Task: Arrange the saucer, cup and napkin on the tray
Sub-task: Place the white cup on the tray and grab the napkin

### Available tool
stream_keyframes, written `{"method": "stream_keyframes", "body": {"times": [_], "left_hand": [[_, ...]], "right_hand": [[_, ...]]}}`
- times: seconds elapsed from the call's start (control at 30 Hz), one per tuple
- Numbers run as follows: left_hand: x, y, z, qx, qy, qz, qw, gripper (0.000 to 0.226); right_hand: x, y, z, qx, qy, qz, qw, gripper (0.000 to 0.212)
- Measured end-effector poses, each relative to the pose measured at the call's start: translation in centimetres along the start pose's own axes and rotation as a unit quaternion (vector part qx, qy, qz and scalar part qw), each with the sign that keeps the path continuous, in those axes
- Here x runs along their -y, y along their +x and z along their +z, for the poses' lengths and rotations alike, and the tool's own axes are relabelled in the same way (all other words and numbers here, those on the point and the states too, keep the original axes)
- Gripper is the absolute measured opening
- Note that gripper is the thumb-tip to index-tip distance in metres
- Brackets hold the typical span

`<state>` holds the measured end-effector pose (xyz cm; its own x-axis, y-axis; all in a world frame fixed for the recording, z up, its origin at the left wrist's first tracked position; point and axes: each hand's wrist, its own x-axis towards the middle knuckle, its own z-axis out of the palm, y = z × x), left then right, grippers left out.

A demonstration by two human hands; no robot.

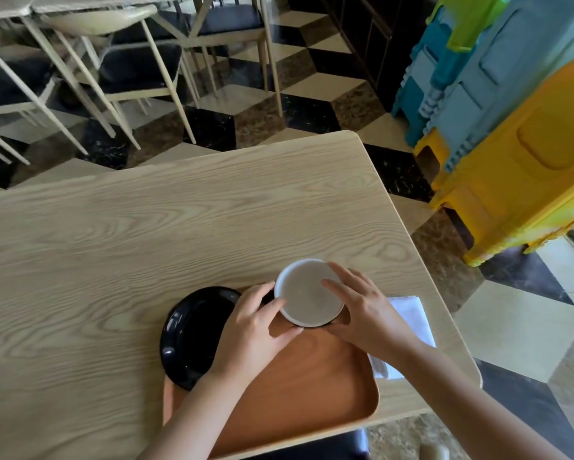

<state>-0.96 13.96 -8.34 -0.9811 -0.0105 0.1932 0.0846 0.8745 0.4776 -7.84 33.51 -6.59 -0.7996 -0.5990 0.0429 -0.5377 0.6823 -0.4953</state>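
Observation:
An orange-brown wooden tray [312, 393] lies at the table's near edge. A black saucer [196, 336] rests over the tray's left rim, partly on the table. Both hands hold a cup [307, 292] with a white rim and greyish inside above the tray's far end: my left hand [255, 330] grips its left side, my right hand [365, 310] its right side. A white folded napkin [412, 317] lies on the table just right of the tray, partly hidden under my right forearm.
The light wooden table [179, 227] stretches to the left and far side. Its right edge and corner [355, 137] are close. Chairs [129, 61] stand beyond it. Stacked yellow and blue plastic stools [511, 144] stand to the right on the checkered floor.

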Motion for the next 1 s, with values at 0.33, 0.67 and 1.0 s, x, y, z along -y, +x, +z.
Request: {"method": "stream_keyframes", "body": {"times": [0.33, 0.67, 1.0], "left_hand": [[0.3, 0.1, 1.1, -0.008, 0.014, -0.022, 1.0, 0.042], [-1.0, -0.5, 0.8, 0.003, 0.037, -0.031, 0.999, 0.053], [-10.0, -4.0, 5.2, 0.074, 0.028, 0.141, 0.987, 0.058]], "right_hand": [[-0.8, 0.2, 0.8, 0.003, -0.003, 0.006, 1.0, 0.059], [-0.4, 0.0, 0.4, -0.008, -0.004, 0.003, 1.0, 0.078], [-4.0, -6.6, -1.6, -0.077, -0.016, 0.166, 0.983, 0.056]]}}
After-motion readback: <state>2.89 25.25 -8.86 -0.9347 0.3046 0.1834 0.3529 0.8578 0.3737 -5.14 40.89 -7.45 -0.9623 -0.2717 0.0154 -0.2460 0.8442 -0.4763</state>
